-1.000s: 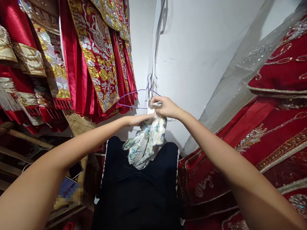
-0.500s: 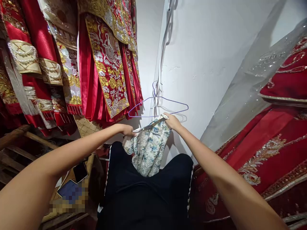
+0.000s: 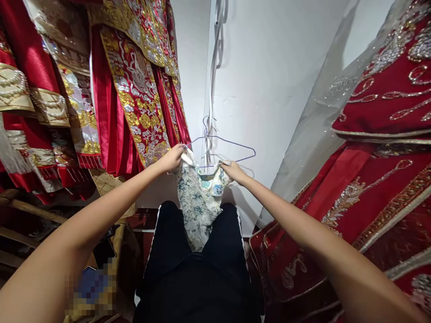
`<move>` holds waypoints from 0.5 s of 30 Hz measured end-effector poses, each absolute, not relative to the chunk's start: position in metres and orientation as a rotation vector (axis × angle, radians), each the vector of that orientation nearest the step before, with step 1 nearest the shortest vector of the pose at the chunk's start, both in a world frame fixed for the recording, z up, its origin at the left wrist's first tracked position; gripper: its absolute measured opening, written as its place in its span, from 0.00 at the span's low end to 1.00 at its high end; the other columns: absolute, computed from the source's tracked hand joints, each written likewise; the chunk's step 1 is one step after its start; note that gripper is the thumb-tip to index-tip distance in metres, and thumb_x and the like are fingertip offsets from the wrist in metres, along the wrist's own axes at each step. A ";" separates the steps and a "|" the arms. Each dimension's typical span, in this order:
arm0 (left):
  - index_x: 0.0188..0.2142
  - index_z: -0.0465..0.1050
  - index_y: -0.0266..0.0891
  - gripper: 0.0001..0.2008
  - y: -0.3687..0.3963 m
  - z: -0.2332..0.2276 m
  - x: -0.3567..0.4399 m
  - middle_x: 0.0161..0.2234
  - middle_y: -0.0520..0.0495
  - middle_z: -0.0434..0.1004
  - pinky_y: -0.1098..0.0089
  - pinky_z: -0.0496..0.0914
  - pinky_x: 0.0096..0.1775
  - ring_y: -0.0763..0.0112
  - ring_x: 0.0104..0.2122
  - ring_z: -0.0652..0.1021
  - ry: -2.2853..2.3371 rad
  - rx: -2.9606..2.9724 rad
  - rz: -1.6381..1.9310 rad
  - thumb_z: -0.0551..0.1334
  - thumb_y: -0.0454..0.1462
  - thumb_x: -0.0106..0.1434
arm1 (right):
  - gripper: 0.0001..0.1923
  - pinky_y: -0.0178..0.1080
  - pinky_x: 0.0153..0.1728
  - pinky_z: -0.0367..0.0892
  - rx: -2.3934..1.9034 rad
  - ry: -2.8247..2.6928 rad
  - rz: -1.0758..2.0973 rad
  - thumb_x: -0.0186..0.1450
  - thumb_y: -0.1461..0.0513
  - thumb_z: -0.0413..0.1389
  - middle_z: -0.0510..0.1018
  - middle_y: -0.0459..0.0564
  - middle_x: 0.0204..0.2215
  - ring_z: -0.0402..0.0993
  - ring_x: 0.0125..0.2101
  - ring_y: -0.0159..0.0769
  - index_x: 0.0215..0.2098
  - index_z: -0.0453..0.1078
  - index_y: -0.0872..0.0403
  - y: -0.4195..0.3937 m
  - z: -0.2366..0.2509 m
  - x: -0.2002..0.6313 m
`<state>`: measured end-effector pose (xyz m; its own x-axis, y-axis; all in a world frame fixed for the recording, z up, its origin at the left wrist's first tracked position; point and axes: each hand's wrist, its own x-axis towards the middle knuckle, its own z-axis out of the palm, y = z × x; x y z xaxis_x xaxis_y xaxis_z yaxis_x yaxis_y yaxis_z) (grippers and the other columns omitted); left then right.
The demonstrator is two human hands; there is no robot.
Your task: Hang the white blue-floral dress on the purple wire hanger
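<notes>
A white garment with a blue-green floral print [image 3: 198,206] hangs between my two hands, its lower part dropping between my knees. My left hand [image 3: 172,159] grips its upper left edge, right by the left end of a purple wire hanger [image 3: 232,142]. With fingers pinched, my right hand [image 3: 234,172] holds the upper right edge, below the hanger's right arm. The hanger's hook is at a white strip on the wall, and its left end reaches the cloth at my left hand. Whether that end is inside the garment I cannot tell.
Red and gold embroidered costumes [image 3: 134,89] hang on the left. On the right is a red beaded gown [image 3: 370,179] beside sheer tulle [image 3: 303,130]. A wooden frame [image 3: 33,211] stands low left, near a partly blurred blue item [image 3: 92,282]. A white wall [image 3: 269,67] rises ahead.
My left hand has risen with the garment's left edge to the hanger's left end. The garment's top is now spread more between my hands. The view has shifted a little to the right.
</notes>
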<state>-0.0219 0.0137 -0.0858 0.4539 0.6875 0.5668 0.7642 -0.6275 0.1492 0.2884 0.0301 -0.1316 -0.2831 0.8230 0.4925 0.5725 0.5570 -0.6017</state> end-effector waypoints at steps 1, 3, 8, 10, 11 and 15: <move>0.45 0.71 0.36 0.14 0.015 -0.081 -0.016 0.52 0.36 0.73 0.57 0.67 0.57 0.57 0.54 0.73 -1.229 -2.550 -1.039 0.54 0.29 0.61 | 0.13 0.36 0.31 0.64 -1.108 -1.969 0.416 0.61 0.56 0.46 0.74 0.47 0.25 0.68 0.28 0.36 0.28 0.67 0.54 0.026 -0.134 0.284; 0.52 0.69 0.37 0.18 0.019 -0.071 -0.009 0.50 0.39 0.75 0.58 0.69 0.54 0.59 0.50 0.75 -1.191 -2.527 -1.205 0.53 0.30 0.63 | 0.12 0.37 0.35 0.66 -1.074 -1.954 0.440 0.61 0.57 0.48 0.76 0.48 0.30 0.70 0.31 0.37 0.34 0.69 0.54 0.019 -0.134 0.280; 0.52 0.73 0.36 0.20 0.025 -0.056 -0.017 0.51 0.39 0.77 0.61 0.68 0.55 0.59 0.50 0.76 -1.279 -2.484 -1.225 0.53 0.30 0.63 | 0.39 0.41 0.41 0.69 -1.022 -1.623 0.386 0.55 0.59 0.59 0.76 0.54 0.47 0.73 0.40 0.40 0.64 0.57 0.53 0.022 -0.115 0.308; 0.51 0.74 0.35 0.19 0.026 -0.051 -0.023 0.49 0.39 0.78 0.61 0.69 0.53 0.58 0.49 0.77 -1.295 -2.430 -1.211 0.53 0.30 0.63 | 0.40 0.40 0.40 0.70 -1.087 -1.457 0.437 0.54 0.58 0.61 0.76 0.56 0.46 0.74 0.41 0.40 0.63 0.59 0.57 0.031 -0.108 0.327; 0.50 0.74 0.35 0.19 0.027 -0.049 -0.025 0.48 0.39 0.78 0.61 0.70 0.52 0.58 0.48 0.77 -1.295 -2.409 -1.196 0.53 0.29 0.62 | 0.36 0.40 0.38 0.70 -1.127 -1.424 0.488 0.54 0.57 0.61 0.77 0.56 0.44 0.75 0.39 0.41 0.59 0.64 0.59 0.035 -0.106 0.336; 0.48 0.75 0.35 0.16 0.029 -0.043 -0.026 0.45 0.39 0.77 0.61 0.71 0.49 0.58 0.45 0.76 -1.315 -2.350 -1.147 0.54 0.31 0.63 | 0.18 0.37 0.26 0.67 -1.226 -1.485 0.630 0.51 0.55 0.65 0.78 0.52 0.26 0.73 0.26 0.38 0.34 0.76 0.61 0.041 -0.096 0.364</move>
